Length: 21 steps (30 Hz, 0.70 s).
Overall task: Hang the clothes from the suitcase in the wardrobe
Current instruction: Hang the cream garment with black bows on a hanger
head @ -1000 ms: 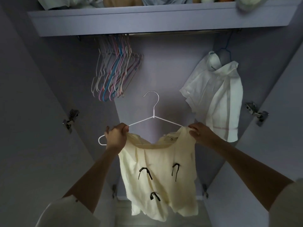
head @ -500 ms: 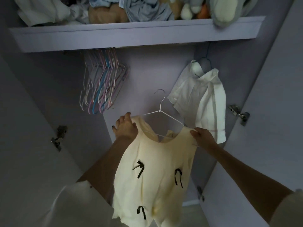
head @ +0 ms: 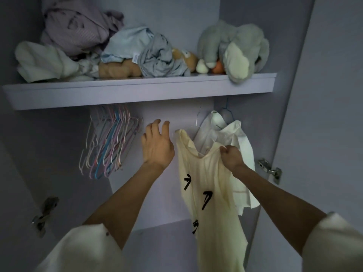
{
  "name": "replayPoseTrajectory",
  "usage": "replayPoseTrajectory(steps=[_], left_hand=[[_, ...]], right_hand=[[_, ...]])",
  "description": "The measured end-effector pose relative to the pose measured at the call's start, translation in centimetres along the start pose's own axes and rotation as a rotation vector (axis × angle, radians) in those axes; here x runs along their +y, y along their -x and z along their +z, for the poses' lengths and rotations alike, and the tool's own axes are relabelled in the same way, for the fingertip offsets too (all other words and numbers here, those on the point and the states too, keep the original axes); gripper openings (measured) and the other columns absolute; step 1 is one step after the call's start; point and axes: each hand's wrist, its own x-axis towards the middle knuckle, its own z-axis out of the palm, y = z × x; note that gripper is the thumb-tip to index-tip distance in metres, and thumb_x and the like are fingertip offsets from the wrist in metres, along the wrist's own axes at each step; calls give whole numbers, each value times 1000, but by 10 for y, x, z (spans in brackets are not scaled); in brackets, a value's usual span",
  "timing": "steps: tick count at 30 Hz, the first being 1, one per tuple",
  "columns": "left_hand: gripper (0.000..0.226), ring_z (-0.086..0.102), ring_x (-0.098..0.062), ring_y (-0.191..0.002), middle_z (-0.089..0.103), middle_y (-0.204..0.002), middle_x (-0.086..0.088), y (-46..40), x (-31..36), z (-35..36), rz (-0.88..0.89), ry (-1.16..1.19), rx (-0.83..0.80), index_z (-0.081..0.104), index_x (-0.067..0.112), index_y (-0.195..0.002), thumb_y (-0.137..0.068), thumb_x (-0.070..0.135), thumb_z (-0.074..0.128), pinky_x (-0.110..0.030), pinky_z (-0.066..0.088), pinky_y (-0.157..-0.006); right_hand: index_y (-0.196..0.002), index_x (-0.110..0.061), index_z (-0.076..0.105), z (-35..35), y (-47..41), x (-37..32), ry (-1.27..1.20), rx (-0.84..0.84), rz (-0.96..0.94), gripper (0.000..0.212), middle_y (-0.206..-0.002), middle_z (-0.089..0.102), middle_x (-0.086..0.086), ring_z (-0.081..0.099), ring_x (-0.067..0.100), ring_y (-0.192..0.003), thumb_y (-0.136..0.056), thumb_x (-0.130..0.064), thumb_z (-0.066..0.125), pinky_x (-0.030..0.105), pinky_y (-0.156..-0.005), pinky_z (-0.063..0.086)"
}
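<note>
Pastel wire hangers [head: 110,148] hang bunched under the shelf [head: 137,91] at the left of the frame, pink, blue and white, all bare. Above them, across the upper part of the frame, crumpled clothes and soft toys lie piled on that shelf.

Just right of the bunch, at centre frame, the left hand [head: 157,146] is raised with its fingers spread and relaxed, holding nothing; its grip is open and it stands just beside the cream top [head: 208,185] without clearly touching it. Right of it, the cream top with small black bows hangs long axis downward, its neckline up and its hem running off the lower edge. It sits on a white hanger whose thin hook [head: 198,116] rises above the neckline toward the underside of the shelf; whether the hook has caught the rail cannot be told, since the rail is hidden behind the shelf front.

The right hand [head: 230,156] pinches the top's right shoulder, fingers curled tight on the cloth. Behind and right of it a white shirt [head: 235,138] hangs on a dark hanger.

The coming move likely turns on that hook: it lies above and slightly left of the right hand's grip, and the free left hand is about as near it.
</note>
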Motion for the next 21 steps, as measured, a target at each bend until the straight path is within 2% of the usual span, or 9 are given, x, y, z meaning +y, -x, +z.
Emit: replayPoseTrajectory(steps=[2,4,5,7,11,12,15,19,21], left_hand=[[57,43,-35,-118,50,-130,-21,-17,5,3,103,-57,200,51,7,-125,-69,5,63,-44,43,-86],[58,38,-33,-119,53,-128,-20,-32,8,10,150,-140,319,52,9,-124,-66,8,58,-43,42,-87],[61,36,-34,-124,50,-133,-19,-38,10,13,156,-178,333,49,11,-128,-67,10,57,-46,40,-92],[71,34,-38,-132,41,-143,-18,-52,13,23,162,-254,342,42,16,-136,-69,15,63,-54,35,-101],[81,23,-43,-138,28,-150,-19,-84,13,47,145,-288,368,28,23,-144,-73,23,67,-63,19,-107],[83,21,-44,-138,26,-151,-19,-89,11,54,134,-290,390,25,24,-145,-74,25,67,-64,16,-107],[86,12,-42,-139,23,-151,-19,-102,7,74,135,-308,498,21,25,-145,-73,28,67,-62,9,-106],[84,10,-40,-137,19,-150,-16,-113,1,88,169,-327,634,24,25,-145,-73,26,66,-62,8,-105],[82,9,-40,-137,16,-150,-14,-117,-1,92,165,-328,667,24,26,-145,-74,26,65,-62,8,-106]], right_hand=[[-88,2,54,-3,-17,-5,-21,37,-15,30,-88,54,19,51,28,-85,-100,-16,33,25,-68,32],[-96,10,57,-3,-32,-5,-37,78,-24,36,-99,60,25,56,35,-96,-100,-16,33,25,-70,33],[-95,10,58,-2,-39,-4,-30,94,-30,37,-102,61,27,57,37,-98,-100,-17,33,26,-70,34],[-79,3,54,2,-59,3,-1,125,-57,38,-100,62,29,58,39,-96,-101,-18,31,28,-68,36],[-69,-1,51,12,-100,18,-6,212,-45,43,-81,60,20,59,40,-95,-101,-20,29,34,-72,42],[-72,1,53,13,-108,21,-13,229,-40,44,-80,60,20,59,40,-95,-101,-20,28,35,-73,43],[-99,14,58,13,-137,22,-32,275,-41,43,-102,63,29,59,39,-99,-101,-17,28,33,-77,43],[-120,18,45,16,-167,33,-34,272,26,39,-122,54,29,52,38,-115,-99,-14,33,35,-94,39],[-122,15,44,18,-174,44,-24,258,76,38,-124,53,29,50,38,-117,-97,-12,36,35,-95,39]])
